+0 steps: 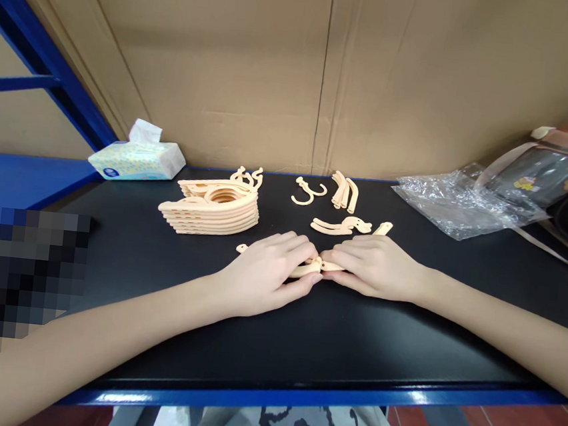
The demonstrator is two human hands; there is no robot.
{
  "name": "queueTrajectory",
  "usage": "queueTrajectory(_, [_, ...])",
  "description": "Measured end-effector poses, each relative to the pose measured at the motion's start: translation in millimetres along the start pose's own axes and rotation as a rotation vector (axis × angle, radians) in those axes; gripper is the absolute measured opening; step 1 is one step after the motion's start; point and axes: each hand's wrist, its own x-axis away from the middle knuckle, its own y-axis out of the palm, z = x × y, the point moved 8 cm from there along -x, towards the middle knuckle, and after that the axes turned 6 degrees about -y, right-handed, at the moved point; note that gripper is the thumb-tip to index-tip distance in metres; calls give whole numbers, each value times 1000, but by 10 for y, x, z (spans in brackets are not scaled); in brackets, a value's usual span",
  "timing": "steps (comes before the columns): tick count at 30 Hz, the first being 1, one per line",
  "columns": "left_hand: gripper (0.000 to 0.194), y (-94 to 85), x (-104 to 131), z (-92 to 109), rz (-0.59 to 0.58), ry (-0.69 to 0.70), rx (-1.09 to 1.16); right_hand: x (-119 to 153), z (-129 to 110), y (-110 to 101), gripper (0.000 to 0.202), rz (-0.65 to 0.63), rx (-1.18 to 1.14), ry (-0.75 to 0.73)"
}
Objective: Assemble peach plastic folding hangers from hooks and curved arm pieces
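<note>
My left hand point(271, 272) is closed around a cream plastic clothes hanger arm point(305, 269); one end of it sticks out past the knuckles. Fingers of my right hand point(379, 268) grip another cream hanger arm point(333, 267), whose far end shows behind the hand. Both pieces meet between my fingertips, low over the black tabletop point(333, 331). My fingers cover the joint, so I cannot tell if they are locked together. Just behind my right hand lie loose curved hanger parts point(333, 228).
A stack of cream folding hangers point(210, 218) stands at left, with several hooks point(250, 177) behind it. Loose hooks point(308, 192) and curved arms point(345, 192) lie at the back. A tissue pack point(141, 161), a clear plastic bag point(461, 200) and a strapped bottle point(539, 167) flank them.
</note>
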Motion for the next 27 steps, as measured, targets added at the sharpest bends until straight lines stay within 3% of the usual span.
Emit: queueTrajectory(27, [22, -17, -6, 15, -5, 16, 14, 0, -55, -115, 26, 129, 111, -59])
